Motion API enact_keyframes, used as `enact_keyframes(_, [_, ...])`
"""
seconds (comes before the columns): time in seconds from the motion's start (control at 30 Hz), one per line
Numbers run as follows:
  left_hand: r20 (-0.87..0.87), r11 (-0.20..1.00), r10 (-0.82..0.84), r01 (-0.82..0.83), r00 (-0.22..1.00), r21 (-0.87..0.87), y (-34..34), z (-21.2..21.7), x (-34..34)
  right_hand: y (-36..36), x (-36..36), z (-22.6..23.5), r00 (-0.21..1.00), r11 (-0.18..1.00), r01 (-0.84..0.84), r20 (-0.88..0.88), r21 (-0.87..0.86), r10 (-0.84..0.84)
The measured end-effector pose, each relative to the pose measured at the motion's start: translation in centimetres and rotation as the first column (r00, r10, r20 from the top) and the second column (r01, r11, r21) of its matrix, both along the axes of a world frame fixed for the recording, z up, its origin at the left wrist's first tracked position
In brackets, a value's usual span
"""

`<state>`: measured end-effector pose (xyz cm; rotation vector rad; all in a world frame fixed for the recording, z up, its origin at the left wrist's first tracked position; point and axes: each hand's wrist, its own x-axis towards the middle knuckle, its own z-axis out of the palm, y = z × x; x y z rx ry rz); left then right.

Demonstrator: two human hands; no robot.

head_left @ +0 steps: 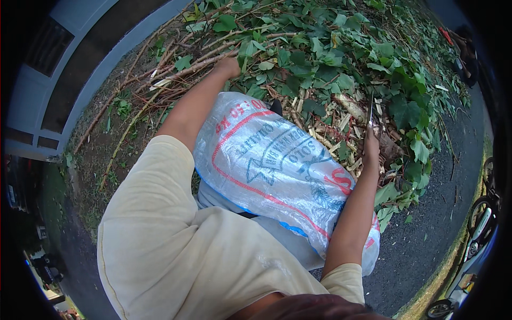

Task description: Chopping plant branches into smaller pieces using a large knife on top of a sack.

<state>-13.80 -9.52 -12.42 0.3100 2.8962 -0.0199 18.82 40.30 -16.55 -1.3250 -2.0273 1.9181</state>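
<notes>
My right hand [372,140] is closed round the handle of a knife [371,109], its narrow blade pointing away from me. Beneath and beside it lie a chopping log [351,108] and many pale cut stem pieces [330,140]. On the far left, my left hand [228,68] is closed on a leafy branch [205,63] at the edge of the pile; its fingertips are hidden. A white woven sack [266,154] with red and blue print is spread over my lap, between my two arms.
Green leafy cuttings [341,48] heap up ahead and to the right. Long bare stems [160,77] lie at the left, near a grey-blue building wall [80,96]. Dark asphalt [426,213] runs along the right, with a parked motorbike [477,234] beyond. Someone else [465,56] is at the far right.
</notes>
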Motion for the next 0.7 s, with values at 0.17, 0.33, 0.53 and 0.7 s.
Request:
enact_keyframes(0.17, [-0.084,0.99,0.053,-0.064,0.995,-0.129,-4.5,-4.8,3.7,2.5,0.6,-2.1,0.999,0.991,-0.002,0.047,0.134,-0.004])
enact_keyframes(0.33, [-0.308,0.998,-0.042,0.029,0.95,-0.048,-8.6,-3.0,5.5,-0.9,0.2,0.0,1.0,0.996,-0.007,-0.016,0.083,0.008])
enact_keyframes(0.53, [-0.592,0.954,-0.123,0.259,0.797,0.15,-7.1,6.9,5.7,-0.2,-0.4,-0.1,0.995,0.998,0.029,-0.101,0.063,-0.022])
enact_keyframes(0.7, [-0.636,0.865,-0.108,0.388,0.764,0.319,-0.7,17.4,8.6,1.2,-0.4,-1.0,0.975,0.993,0.112,-0.191,-0.035,-0.116])
